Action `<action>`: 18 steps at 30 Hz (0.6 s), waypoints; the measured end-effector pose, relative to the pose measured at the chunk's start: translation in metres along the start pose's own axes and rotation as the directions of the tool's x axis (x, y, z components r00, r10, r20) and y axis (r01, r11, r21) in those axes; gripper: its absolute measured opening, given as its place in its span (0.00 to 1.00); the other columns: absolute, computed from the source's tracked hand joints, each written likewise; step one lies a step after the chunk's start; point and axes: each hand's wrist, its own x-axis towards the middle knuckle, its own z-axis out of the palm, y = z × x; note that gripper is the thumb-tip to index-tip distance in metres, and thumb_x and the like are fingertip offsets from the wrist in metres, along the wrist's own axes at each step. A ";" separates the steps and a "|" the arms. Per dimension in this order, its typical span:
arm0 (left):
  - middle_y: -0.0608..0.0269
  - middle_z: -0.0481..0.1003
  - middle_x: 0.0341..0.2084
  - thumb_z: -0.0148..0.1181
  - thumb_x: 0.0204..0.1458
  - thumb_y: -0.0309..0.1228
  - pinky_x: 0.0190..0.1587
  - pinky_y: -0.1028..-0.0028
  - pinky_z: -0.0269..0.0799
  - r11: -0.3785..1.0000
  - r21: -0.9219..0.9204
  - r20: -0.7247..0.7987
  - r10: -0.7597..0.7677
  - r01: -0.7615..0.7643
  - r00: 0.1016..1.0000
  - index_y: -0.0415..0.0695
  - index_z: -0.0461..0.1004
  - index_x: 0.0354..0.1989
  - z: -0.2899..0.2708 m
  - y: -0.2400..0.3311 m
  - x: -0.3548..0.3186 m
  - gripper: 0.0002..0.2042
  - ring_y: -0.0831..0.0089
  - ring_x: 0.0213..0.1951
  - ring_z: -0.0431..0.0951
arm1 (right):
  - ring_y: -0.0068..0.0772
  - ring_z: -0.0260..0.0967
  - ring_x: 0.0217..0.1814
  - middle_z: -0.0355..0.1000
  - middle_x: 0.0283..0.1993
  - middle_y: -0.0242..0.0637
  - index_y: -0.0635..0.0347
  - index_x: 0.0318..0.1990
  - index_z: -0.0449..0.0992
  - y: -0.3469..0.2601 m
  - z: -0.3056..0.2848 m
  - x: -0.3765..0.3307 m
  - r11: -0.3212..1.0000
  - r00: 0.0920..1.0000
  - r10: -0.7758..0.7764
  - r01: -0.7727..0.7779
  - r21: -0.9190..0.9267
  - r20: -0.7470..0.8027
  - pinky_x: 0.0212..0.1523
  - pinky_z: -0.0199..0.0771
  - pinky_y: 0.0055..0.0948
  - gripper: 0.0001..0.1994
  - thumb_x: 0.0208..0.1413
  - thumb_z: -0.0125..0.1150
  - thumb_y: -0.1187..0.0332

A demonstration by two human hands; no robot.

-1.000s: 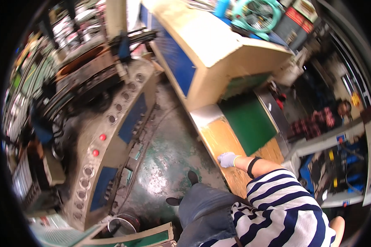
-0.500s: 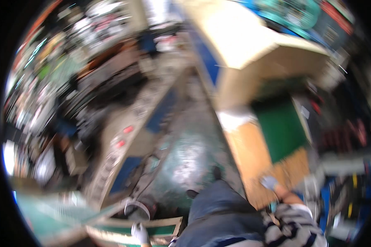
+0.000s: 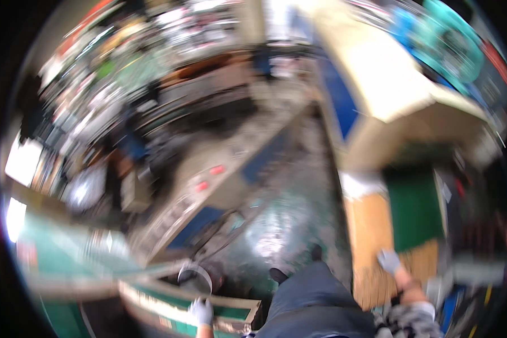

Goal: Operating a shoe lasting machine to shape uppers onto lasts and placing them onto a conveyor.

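Observation:
My left hand (image 3: 200, 311), in a pale glove, is at the rim of a long, cream-edged green tray-like piece (image 3: 158, 301) at the lower left. Blur hides how its fingers lie. On the right, my gloved right hand (image 3: 387, 261) rests on or just over a tan slatted surface (image 3: 367, 236), close to a dark green panel (image 3: 416, 211). Its fingers are smeared too, and nothing held shows in it. A round bucket-like container (image 3: 196, 278) stands just beyond my left hand.
A long machine bench with red buttons (image 3: 217, 169) runs along the left of the floor aisle (image 3: 273, 225). A cream machine hood (image 3: 394, 73) rises over the tan surface. A teal fan (image 3: 453, 48) is at the far right, a pale green tabletop (image 3: 67, 242) at the left.
The whole view has swung left, so the surroundings appear farther right. My left hand stays by the green piece and my right hand by the tan surface.

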 end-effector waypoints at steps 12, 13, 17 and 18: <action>0.52 0.77 0.41 0.57 0.54 0.41 0.50 0.56 0.68 0.856 -0.275 0.111 0.481 -0.438 0.870 0.47 0.78 0.40 -0.045 0.132 0.032 0.13 0.53 0.45 0.75 | 0.53 0.72 0.51 0.71 0.52 0.49 0.54 0.54 0.71 0.105 -0.120 0.139 0.597 0.586 0.802 -0.778 0.197 -0.114 0.53 0.71 0.51 0.21 0.53 0.49 0.62; 0.52 0.77 0.41 0.57 0.54 0.41 0.50 0.56 0.68 0.834 -0.294 0.107 0.514 -0.467 0.851 0.46 0.78 0.40 -0.046 0.146 0.041 0.13 0.53 0.45 0.74 | 0.53 0.70 0.52 0.69 0.55 0.50 0.55 0.55 0.70 0.099 -0.115 0.138 0.628 0.622 0.778 -0.767 0.131 -0.088 0.51 0.72 0.52 0.22 0.53 0.50 0.60; 0.51 0.77 0.42 0.57 0.54 0.41 0.51 0.57 0.68 0.763 -0.311 0.094 0.619 -0.567 0.780 0.45 0.78 0.41 -0.042 0.199 0.071 0.14 0.52 0.46 0.74 | 0.47 0.67 0.49 0.64 0.54 0.45 0.61 0.61 0.64 0.034 -0.067 0.113 0.805 0.772 0.575 -0.593 0.019 -0.270 0.41 0.70 0.51 0.31 0.49 0.55 0.57; 0.50 0.77 0.42 0.57 0.54 0.42 0.51 0.57 0.68 0.741 -0.315 0.095 0.646 -0.593 0.758 0.45 0.78 0.41 -0.041 0.215 0.078 0.14 0.52 0.46 0.74 | 0.51 0.64 0.59 0.60 0.64 0.49 0.59 0.64 0.62 0.015 -0.053 0.108 0.801 0.797 0.598 -0.599 0.021 -0.086 0.48 0.68 0.53 0.31 0.51 0.54 0.58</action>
